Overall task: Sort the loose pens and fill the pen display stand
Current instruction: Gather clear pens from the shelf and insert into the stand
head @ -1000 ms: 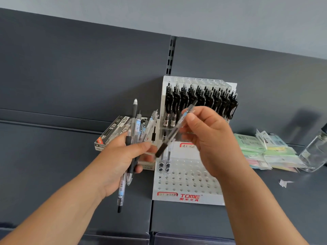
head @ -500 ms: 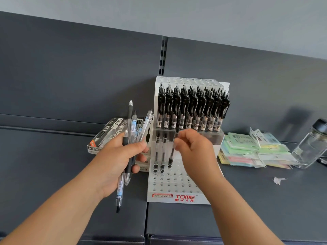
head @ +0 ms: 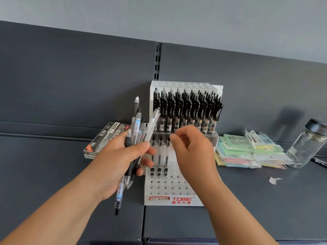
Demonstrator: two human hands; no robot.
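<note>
A person's two bare hands work at a dark grey shelf, seen from a head-worn camera. A white pen display stand, stepped and drilled with rows of holes, sits at the shelf's back edge against the rear panel.

The left hand is clamped around a bundle of pens just left of the stand. Their long axes run near upright, fanned slightly to the right at the top, with one pen hanging lowest, black tip down. The right hand hovers with loosely curled fingers in front of the stand's lower tier, beside three clear pens standing upright in holes there – whether it pinches the nearest one cannot be told. The upper tier holds a full row of black-clipped pens, clips up.

These pens look light, stiff and smooth, so a loose bundle could slip. Each is probably best pinched at the mid-barrel or rubber grip and lowered straight into a hole.

A pen box lies left of the stand. Pastel packets, a glass jar and a paper scrap lie toward the shelf's right edge.
</note>
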